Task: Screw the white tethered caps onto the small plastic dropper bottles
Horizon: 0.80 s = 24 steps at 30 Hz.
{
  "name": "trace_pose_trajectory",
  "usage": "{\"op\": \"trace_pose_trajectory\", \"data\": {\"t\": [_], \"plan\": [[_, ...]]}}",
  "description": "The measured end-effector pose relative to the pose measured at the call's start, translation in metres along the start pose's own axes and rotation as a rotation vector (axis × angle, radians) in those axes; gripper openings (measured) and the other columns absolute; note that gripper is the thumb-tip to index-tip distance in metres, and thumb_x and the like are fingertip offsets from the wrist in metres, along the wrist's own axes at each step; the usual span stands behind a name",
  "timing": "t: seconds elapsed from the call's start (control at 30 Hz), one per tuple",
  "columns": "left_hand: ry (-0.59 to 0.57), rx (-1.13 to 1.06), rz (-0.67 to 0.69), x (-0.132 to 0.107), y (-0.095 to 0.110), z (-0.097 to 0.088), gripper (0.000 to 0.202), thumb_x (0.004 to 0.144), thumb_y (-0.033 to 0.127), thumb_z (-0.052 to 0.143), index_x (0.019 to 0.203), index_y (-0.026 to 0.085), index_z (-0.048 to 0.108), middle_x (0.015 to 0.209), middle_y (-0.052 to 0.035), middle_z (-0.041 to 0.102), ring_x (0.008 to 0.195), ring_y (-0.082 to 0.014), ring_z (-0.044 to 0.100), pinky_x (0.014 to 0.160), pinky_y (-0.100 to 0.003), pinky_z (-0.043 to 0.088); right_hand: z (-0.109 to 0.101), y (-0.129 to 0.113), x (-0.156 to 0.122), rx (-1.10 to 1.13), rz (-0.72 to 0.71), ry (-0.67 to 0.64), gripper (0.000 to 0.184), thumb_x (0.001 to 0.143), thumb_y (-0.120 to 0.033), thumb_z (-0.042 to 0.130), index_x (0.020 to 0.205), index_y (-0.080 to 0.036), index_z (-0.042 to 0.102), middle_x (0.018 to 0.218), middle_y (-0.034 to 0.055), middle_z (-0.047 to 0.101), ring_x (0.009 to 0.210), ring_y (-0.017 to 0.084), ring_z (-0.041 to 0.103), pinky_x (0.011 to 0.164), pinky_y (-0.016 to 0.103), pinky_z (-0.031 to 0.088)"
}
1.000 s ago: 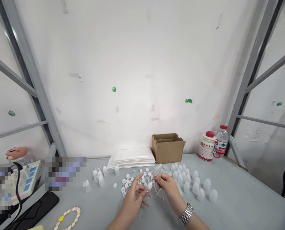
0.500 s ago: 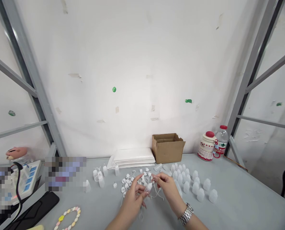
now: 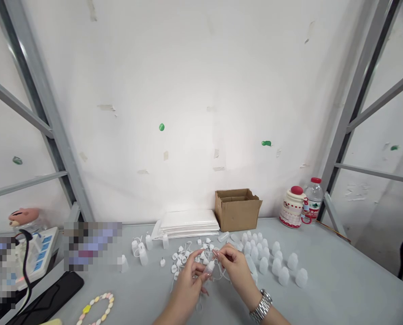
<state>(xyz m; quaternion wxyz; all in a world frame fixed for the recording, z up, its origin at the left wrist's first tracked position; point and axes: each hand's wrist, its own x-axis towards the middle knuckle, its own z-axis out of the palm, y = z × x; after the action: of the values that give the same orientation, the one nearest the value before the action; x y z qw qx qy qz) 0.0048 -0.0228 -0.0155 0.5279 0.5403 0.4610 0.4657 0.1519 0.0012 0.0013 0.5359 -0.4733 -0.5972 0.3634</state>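
My left hand (image 3: 192, 277) is closed round a small translucent squeeze bottle (image 3: 209, 267), which leans to the right with its white top upward. Just above that top, the fingertips of my right hand (image 3: 231, 262) are pinched together; a thin white strap seems to run from them, but what they grip is too small to make out. Loose white caps with straps (image 3: 181, 256) lie in a pile behind and beside my left hand. To the right stand several open-necked translucent bottles (image 3: 263, 265). Capped bottles (image 3: 143, 255) stand on the left.
Against the wall are a stack of white envelopes (image 3: 187, 221) and a cardboard box (image 3: 241, 216). A red-lidded jar (image 3: 291, 210) and a clear water bottle (image 3: 313, 196) stand at the back right. On the left lie a black phone (image 3: 48, 298), a bead bracelet (image 3: 108, 301) and a power strip (image 3: 45, 253).
My right hand has shifted slightly closer to the bottle's top, fingers still pinched. My left hand keeps the bottle in nearly the same place.
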Motion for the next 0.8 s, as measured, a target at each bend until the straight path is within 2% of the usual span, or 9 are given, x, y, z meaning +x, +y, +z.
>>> {"op": "trace_pose_trajectory", "data": {"t": [0.17,0.33,0.47,0.6,0.7,0.8], "plan": [[0.007,0.018,-0.001,-0.001,-0.004,-0.002,0.064,0.072,0.031,0.057,0.129,0.019,0.031,0.072,-0.0015,0.056,0.071,-0.0175,0.056,0.049,-0.024,0.047,0.003,-0.001,-0.006,-0.03,-0.028,0.0,0.039,0.07,-0.053,0.057,0.054,-0.018,0.062,0.059,0.0,0.047,0.058,0.016,0.046,0.056,0.027,0.036],[0.003,0.014,0.001,-0.001,-0.003,-0.001,0.065,0.07,0.034,0.059,0.129,0.019,0.034,0.071,-0.001,0.054,0.072,-0.0175,0.055,0.047,-0.022,0.046,0.007,-0.003,-0.008,-0.022,-0.021,0.027,0.042,0.067,-0.058,0.057,0.052,-0.019,0.062,0.057,-0.0004,0.047,0.054,0.015,0.044,0.053,0.026,0.035],[-0.002,-0.008,0.0,0.0,0.003,0.002,0.069,0.069,0.036,0.06,0.129,0.019,0.033,0.071,-0.0008,0.052,0.071,-0.0176,0.054,0.048,-0.024,0.047,0.005,-0.002,-0.003,0.051,0.051,-0.015,0.044,0.062,-0.06,0.06,0.048,-0.018,0.058,0.052,-0.0022,0.044,0.051,0.014,0.043,0.052,0.026,0.034],[0.024,-0.028,0.002,0.0,0.008,0.002,0.074,0.067,0.039,0.061,0.129,0.017,0.029,0.071,-0.0009,0.052,0.073,-0.0195,0.055,0.05,-0.026,0.048,0.0,-0.003,0.002,0.122,0.163,-0.038,0.042,0.066,-0.058,0.057,0.056,-0.018,0.061,0.046,-0.0043,0.043,0.048,0.012,0.041,0.05,0.025,0.032],[0.033,-0.022,0.005,0.001,0.008,0.001,0.072,0.066,0.042,0.061,0.127,0.019,0.032,0.071,-0.0006,0.052,0.073,-0.0189,0.056,0.05,-0.024,0.047,-0.001,-0.005,0.002,0.155,0.176,-0.015,0.039,0.066,-0.056,0.058,0.062,-0.017,0.063,0.047,-0.0045,0.044,0.048,0.012,0.041,0.05,0.024,0.032],[0.028,-0.011,0.003,0.002,0.005,0.0,0.071,0.067,0.041,0.06,0.128,0.019,0.03,0.071,-0.0006,0.052,0.073,-0.0184,0.056,0.049,-0.024,0.047,0.0,-0.005,0.002,0.177,0.176,-0.01,0.036,0.061,-0.053,0.063,0.061,-0.017,0.063,0.049,-0.0042,0.045,0.048,0.012,0.041,0.049,0.024,0.032]]}}
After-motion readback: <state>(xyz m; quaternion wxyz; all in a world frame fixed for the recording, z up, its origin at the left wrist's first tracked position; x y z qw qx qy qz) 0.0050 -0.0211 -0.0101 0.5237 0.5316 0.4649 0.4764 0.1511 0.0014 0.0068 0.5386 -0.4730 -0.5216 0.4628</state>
